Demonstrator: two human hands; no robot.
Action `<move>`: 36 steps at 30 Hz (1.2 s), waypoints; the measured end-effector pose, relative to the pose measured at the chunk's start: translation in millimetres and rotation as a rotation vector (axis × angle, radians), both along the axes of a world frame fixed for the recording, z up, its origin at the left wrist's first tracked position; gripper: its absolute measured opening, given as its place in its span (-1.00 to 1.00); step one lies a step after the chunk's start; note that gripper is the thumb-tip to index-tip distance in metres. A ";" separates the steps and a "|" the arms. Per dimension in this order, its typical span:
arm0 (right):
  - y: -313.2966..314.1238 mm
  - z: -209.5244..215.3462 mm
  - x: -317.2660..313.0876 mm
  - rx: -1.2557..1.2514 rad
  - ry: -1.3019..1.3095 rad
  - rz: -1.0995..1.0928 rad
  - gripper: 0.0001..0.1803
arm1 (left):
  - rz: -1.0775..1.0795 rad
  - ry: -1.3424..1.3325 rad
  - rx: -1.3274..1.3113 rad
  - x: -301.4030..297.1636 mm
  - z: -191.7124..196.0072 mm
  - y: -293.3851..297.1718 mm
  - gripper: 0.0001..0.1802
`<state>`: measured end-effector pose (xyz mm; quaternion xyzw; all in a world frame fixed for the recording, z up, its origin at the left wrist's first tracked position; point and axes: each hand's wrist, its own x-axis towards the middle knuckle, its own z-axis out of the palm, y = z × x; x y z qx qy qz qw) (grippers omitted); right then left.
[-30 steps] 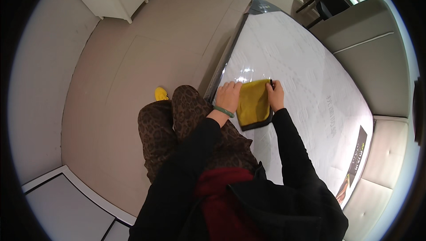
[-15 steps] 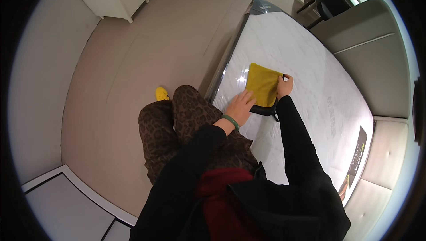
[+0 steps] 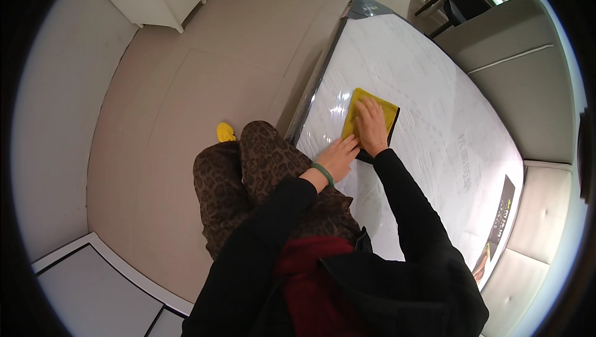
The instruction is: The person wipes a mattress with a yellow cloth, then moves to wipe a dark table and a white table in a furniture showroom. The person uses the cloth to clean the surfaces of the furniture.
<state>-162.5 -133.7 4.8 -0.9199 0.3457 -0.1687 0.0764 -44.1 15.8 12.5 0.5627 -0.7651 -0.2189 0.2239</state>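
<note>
Near the left edge of the mattress, the left hand rests its extended, slightly parted fingers on the cloth's near left corner, seemingly to stop it sliding. The yellow cloth lies just in from that edge, probably because the surface there supports it within easy reach. On it lies the right hand, fingers loosely bent and slightly parted, apparently steadying it from above; whether they pinch any fabric, I cannot tell.
</note>
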 end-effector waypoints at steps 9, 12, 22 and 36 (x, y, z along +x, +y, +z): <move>12.6 -6.9 11.7 0.030 0.240 -0.040 -0.38 | -0.036 -0.018 0.073 -2.2 -11.8 0.1 -0.33; 13.8 -6.8 14.1 0.025 0.241 -0.046 -0.37 | -0.014 -0.009 0.030 -3.1 -13.8 1.3 -0.33; -2.0 -10.2 27.2 0.013 0.173 -0.065 -0.32 | 0.056 -0.140 -0.007 1.4 -21.4 -12.1 -0.31; -15.3 -14.0 38.6 -0.005 0.161 -0.088 -0.33 | 0.110 -0.072 -0.007 10.1 -17.1 -28.0 -0.39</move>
